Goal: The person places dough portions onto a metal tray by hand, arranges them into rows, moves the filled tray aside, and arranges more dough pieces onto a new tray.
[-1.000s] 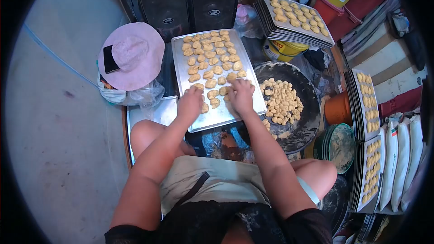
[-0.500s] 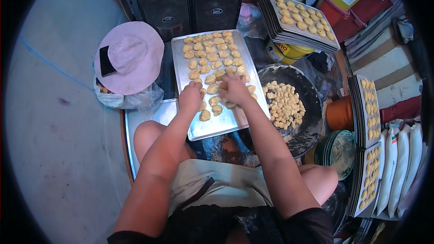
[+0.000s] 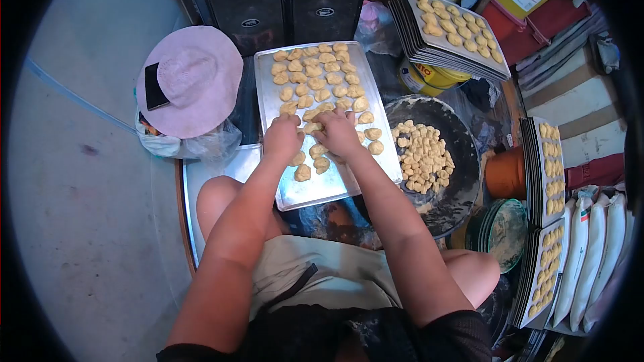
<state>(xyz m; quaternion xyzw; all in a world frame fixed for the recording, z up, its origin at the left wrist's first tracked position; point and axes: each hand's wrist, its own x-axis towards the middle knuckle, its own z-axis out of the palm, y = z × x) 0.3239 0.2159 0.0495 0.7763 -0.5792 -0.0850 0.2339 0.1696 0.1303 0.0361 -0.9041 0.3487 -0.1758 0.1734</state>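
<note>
A metal baking tray (image 3: 315,196) in front of me carries rows of lumpy yellowish dough pieces (image 3: 303,172). Over its left edge, my left hand (image 3: 283,139) has its fingers curled down onto a dough piece. My right hand (image 3: 339,135) bends over the middle of the tray, with its fingertips closed on another dough piece. Both palms hide part of what lies beneath them. To the right of the tray, a wide dark pan (image 3: 463,161) dusted with flour holds a heap of smaller dough chunks (image 3: 422,157).
A pink hat (image 3: 201,80) with a black phone (image 3: 155,87) lies on a bag at left. Stacked trays of dough (image 3: 459,27) rest on a yellow bucket (image 3: 429,79). More tray stacks (image 3: 550,167) stand at right beside white sacks (image 3: 577,248). Black speakers (image 3: 288,7) stand behind.
My right hand has shifted slightly left, closer to my left hand, uncovering dough pieces on the tray's right side. The left hand has moved slightly up.
</note>
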